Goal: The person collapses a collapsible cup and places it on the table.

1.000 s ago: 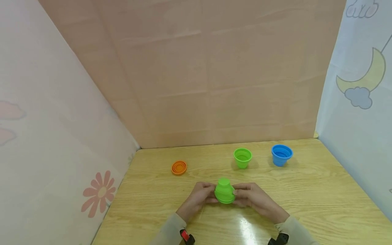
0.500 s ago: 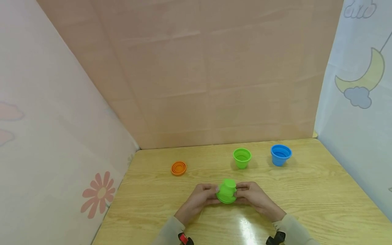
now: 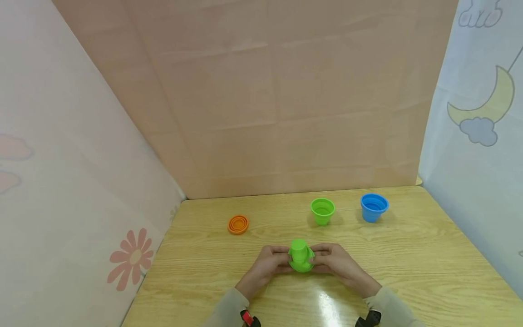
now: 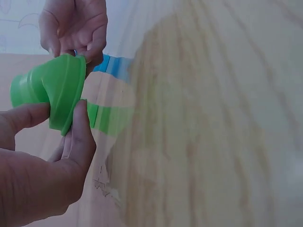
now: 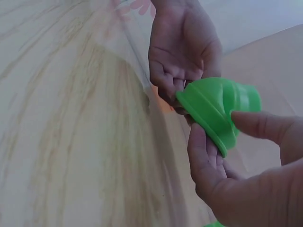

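Between my two hands a green collapsible silicone cup [image 3: 300, 255] is held upside down, base up and rim toward the table. My left hand [image 3: 269, 262] pinches it from the left, thumb on the side wall and fingers under the rim. From the right, my right hand [image 3: 337, 264] pinches it the same way. In the left wrist view the wall of the cup [image 4: 49, 87] is dented inward at the thumb. The right wrist view shows the cup [image 5: 220, 109] bent and folded near its rim too.
A flat, collapsed orange cup [image 3: 238, 224] lies at the left on the wooden table [image 3: 196, 272]. Farther back stand another green cup [image 3: 323, 212] and a blue cup [image 3: 373, 208], both upright and expanded. Papered walls enclose the table at the back and sides.
The held cup has tipped to the right and come back to the middle, its wall now dented on both sides. Both hands stay in nearly the same place.
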`<state>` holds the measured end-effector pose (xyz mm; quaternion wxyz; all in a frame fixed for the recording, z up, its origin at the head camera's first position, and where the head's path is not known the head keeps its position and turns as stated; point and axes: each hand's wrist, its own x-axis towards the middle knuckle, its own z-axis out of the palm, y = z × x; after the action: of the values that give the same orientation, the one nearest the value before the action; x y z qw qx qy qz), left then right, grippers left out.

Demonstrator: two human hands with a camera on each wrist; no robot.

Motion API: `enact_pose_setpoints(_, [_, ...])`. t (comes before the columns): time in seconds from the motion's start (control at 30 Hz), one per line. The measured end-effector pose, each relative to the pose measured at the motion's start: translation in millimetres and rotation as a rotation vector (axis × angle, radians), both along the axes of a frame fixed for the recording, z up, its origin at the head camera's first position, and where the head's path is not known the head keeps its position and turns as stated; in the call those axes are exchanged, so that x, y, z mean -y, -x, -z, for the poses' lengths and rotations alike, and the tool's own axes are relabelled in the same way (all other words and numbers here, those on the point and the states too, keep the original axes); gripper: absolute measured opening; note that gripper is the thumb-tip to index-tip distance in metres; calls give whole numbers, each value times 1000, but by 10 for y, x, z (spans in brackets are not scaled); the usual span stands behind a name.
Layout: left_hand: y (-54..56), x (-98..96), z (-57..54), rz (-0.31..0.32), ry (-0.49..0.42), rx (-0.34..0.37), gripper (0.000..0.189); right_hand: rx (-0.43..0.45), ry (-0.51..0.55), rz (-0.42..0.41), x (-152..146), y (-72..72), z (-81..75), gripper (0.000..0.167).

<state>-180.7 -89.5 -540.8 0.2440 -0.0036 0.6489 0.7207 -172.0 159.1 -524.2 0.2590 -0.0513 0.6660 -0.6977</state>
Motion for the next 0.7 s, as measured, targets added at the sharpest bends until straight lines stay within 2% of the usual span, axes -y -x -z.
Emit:
enact_pose_setpoints(0.17, [16,-29,4,-39,20,-8,39,-44,-53,-20,16,-11,-32,65])
enact_pose_setpoints(0.33, [2,-72,-29,-49,45,-16,41,-53,-102,19,49,-17,-12,64])
enact_pose_setpoints(0.47, [-23,-80,-68,-14,62,-35,41,-49,-133,57,44,-18,8,64])
enact_pose_setpoints(0.57, [-30,-51,-113,35,66,-53,46,-42,-141,80,38,-13,15,66])
enact_pose_setpoints(0.7, [-27,-8,-164,60,77,-79,53,-35,-140,99,57,10,9,65])
